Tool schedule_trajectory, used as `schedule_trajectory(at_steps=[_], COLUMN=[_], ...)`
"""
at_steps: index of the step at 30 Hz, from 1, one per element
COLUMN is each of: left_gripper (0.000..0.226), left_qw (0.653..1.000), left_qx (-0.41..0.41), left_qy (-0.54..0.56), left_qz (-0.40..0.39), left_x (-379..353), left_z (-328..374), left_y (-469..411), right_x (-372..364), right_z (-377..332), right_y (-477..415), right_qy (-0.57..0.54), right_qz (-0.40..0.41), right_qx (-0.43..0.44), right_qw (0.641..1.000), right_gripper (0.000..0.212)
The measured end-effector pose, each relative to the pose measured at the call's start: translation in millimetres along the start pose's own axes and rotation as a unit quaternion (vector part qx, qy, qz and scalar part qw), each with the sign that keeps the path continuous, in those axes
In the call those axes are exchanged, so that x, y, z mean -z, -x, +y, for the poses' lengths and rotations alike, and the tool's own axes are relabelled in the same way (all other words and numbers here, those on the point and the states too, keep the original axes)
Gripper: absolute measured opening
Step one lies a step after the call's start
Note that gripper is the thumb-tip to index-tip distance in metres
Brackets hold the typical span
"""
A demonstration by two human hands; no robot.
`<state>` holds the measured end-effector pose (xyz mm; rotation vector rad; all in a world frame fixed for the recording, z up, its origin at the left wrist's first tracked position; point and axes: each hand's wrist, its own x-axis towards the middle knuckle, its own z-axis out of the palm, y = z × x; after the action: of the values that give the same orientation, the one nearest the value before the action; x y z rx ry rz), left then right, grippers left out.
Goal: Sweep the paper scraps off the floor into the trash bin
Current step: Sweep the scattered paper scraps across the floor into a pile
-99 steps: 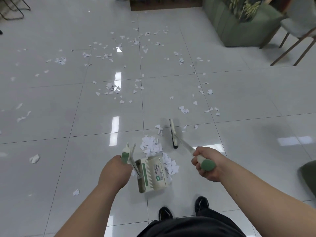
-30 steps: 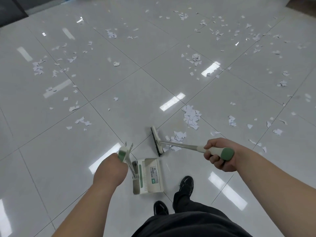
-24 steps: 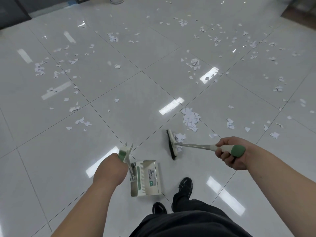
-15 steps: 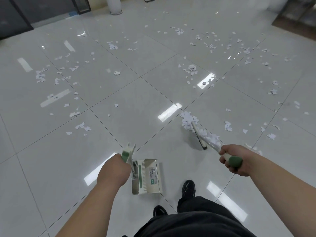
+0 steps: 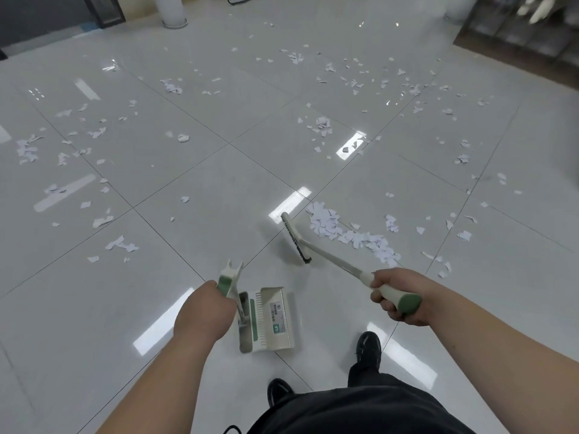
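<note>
1. We see the glossy pale-grey tiled floor (image 5: 188, 239), its large square slabs split by thin dark seams and streaked with light reflections.
2. Torn white paper scraps (image 5: 326, 223), flat and jagged, lie in a ragged band near the middle of the floor, just right of the broom head. Thinner scatters spread towards the far edge and both side edges.
3. The right hand (image 5: 394, 296) is curled tight round the cream plastic handle of the long-handled broom (image 5: 332, 258), just above its rounded green end cap. The stem turns to bare metal lower down.
4. The broom's narrow, bar-shaped head with short dark bristles (image 5: 294, 238) sits low at the floor beside the heap. We cannot tell whether it touches the scraps.
5. The left hand (image 5: 203, 311) wraps the upright green-and-cream grip of the boxy cream plastic dustpan (image 5: 269, 321). The pan has a comb of teeth, a green stripe and a label, and stands near the floor's near edge.
6. Two black shoes (image 5: 368, 346) stand just behind it.
</note>
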<state>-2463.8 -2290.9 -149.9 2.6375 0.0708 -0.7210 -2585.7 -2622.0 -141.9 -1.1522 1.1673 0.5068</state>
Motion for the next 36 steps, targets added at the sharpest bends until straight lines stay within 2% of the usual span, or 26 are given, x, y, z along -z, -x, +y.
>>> schedule_trajectory(at_steps=[12, 19, 22, 27, 31, 36], left_gripper=[0.008, 0.006, 0.007, 0.008, 0.004, 0.003], left_qw=[0.998, 0.996, 0.996, 0.995, 0.995, 0.995], left_qx=[0.049, 0.083, 0.08, 0.066, 0.035, 0.0], left_qy=[-0.017, -0.038, -0.047, -0.074, -0.092, -0.096], left_qz=[-0.021, -0.004, -0.005, -0.004, -0.004, -0.003], left_x=[-23, -45, -57, -76, -87, -102], left_z=[70, 144, 182, 243, 292, 344], left_y=[-20, -38, -46, -60, -74, -88], right_x=[53, 116, 151, 223, 278, 329], right_z=[-58, -120, -142, -157, -154, -159], right_y=[-78, -136, -155, -173, -171, -154], right_qy=[-0.088, -0.135, -0.192, -0.309, -0.332, -0.336], right_qz=[-0.073, -0.125, -0.132, -0.107, -0.069, -0.022], right_qx=[-0.042, -0.078, -0.098, -0.109, -0.1, -0.084], right_qw=[0.993, 0.98, 0.967, 0.939, 0.936, 0.938], right_gripper=[0.027, 0.02, 0.022, 0.024, 0.03, 0.028])
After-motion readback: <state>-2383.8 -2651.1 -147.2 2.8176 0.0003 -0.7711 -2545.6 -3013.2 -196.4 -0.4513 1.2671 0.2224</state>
